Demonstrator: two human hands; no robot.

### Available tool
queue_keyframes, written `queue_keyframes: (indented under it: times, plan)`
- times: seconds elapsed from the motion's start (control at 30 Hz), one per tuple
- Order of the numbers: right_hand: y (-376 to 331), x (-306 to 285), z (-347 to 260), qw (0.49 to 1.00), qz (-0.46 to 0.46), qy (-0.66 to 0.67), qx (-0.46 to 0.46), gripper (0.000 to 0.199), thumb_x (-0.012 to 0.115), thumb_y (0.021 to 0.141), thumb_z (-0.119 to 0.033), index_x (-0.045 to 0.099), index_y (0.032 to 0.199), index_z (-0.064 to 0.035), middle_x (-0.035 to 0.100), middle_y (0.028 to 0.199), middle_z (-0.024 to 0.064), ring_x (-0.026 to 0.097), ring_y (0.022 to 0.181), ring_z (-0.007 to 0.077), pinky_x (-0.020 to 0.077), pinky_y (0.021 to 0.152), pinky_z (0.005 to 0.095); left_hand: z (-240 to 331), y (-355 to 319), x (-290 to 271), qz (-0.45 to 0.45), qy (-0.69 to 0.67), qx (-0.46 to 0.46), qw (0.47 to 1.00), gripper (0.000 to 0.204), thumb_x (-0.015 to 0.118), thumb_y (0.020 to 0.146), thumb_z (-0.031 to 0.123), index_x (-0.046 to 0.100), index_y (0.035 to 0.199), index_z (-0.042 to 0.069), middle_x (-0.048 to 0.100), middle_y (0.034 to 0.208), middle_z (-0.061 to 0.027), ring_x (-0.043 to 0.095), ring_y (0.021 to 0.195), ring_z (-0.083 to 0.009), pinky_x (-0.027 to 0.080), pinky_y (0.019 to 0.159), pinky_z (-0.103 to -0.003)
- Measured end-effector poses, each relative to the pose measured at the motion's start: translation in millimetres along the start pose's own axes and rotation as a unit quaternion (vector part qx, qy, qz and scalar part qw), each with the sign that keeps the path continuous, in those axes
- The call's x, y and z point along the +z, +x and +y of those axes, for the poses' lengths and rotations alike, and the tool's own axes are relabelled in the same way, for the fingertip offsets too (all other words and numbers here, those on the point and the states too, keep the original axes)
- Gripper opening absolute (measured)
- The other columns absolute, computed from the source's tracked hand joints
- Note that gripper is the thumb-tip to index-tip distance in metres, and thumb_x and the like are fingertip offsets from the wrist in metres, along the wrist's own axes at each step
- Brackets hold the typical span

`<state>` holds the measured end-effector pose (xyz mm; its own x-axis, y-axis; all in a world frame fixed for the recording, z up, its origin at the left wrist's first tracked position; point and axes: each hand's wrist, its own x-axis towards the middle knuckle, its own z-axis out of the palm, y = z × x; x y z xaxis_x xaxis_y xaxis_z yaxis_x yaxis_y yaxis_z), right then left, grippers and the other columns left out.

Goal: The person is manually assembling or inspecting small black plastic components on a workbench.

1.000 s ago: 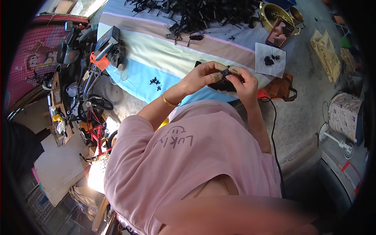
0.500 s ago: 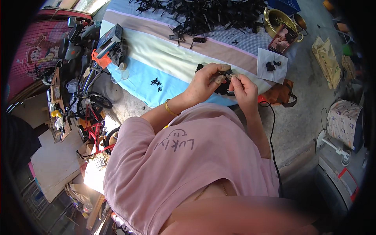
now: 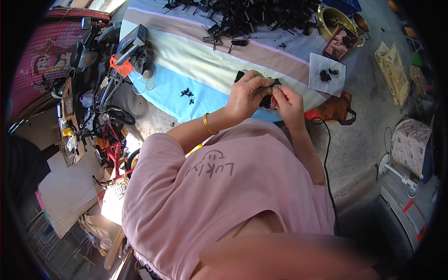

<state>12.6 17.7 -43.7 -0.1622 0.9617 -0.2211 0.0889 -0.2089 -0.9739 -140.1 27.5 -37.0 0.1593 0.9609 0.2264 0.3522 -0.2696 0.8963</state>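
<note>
My left hand [image 3: 243,97] and my right hand [image 3: 287,103] meet over the near edge of the cloth-covered table. Both are closed, fingertips pinched around a small black part [image 3: 277,82], mostly hidden by the fingers. Beige coverings wrap some of my left fingertips. Another dark item [image 3: 266,102] shows below and between the hands, its kind unclear. A black end [image 3: 239,76] sticks out beside my left index finger. Further up the table lies a big heap of black plastic pieces [image 3: 261,18] with thin projecting stems.
A white sheet [image 3: 315,81] with several black bits lies at the right, near a phone [image 3: 339,43] leaning on a brass-coloured pot [image 3: 322,21]. Small black pieces [image 3: 187,94] rest on the blue cloth. A box [image 3: 133,42] stands left; a black cable [image 3: 328,163] hangs at my right.
My fingertips have drawn closer together around the small black part, which is now more covered. The whole view has shifted slightly.
</note>
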Motion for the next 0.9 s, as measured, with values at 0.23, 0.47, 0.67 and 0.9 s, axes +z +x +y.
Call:
queue_keyframes:
  times: [0.23,0.47,0.67,0.9]
  plan:
    - [-3,2,10,0.994,0.061,0.073,-0.049,0.012,0.057,0.083,-0.012,0.058,0.079,-0.0005,0.053,0.063,-0.0008,0.044,0.054,0.0038,0.0360,0.048,0.0193,-11,8,6,-0.006,-0.325,-0.204,0.924,0.021,0.052,0.085,0.005,0.048,0.104,0.001,0.056,0.092,-0.0119,0.060,0.082,-0.0219,0.051,0.070,-0.030]
    - [-11,-12,-5,0.985,0.062,-0.039,-0.156,0.014,0.065,0.076,-0.005,0.058,0.086,0.0021,0.058,0.069,0.0018,0.052,0.062,0.0046,0.0430,0.055,0.0188,-15,11,-7,-0.138,-0.568,-0.391,0.711,0.028,0.042,0.090,0.009,0.040,0.117,-0.001,0.055,0.100,-0.0138,0.058,0.093,-0.0232,0.051,0.080,-0.032]
    - [-9,-13,-2,0.997,0.027,0.060,-0.040,0.016,0.066,0.076,-0.005,0.056,0.087,0.0010,0.059,0.076,0.0021,0.055,0.069,0.0064,0.0452,0.061,0.0194,-2,-1,-1,-0.248,-0.366,-0.227,0.868,0.032,0.048,0.087,0.006,0.044,0.117,-0.002,0.055,0.100,-0.0078,0.056,0.087,-0.0135,0.048,0.078,-0.026]
    - [-6,-17,5,0.986,-0.016,0.137,0.097,0.011,0.056,0.085,-0.014,0.055,0.087,-0.0032,0.053,0.069,-0.0003,0.043,0.052,0.0017,0.0328,0.046,0.0145,9,1,-2,-0.185,-0.322,-0.233,0.899,0.038,0.055,0.080,-0.004,0.043,0.116,-0.002,0.054,0.107,-0.0094,0.054,0.098,-0.0152,0.045,0.085,-0.028]
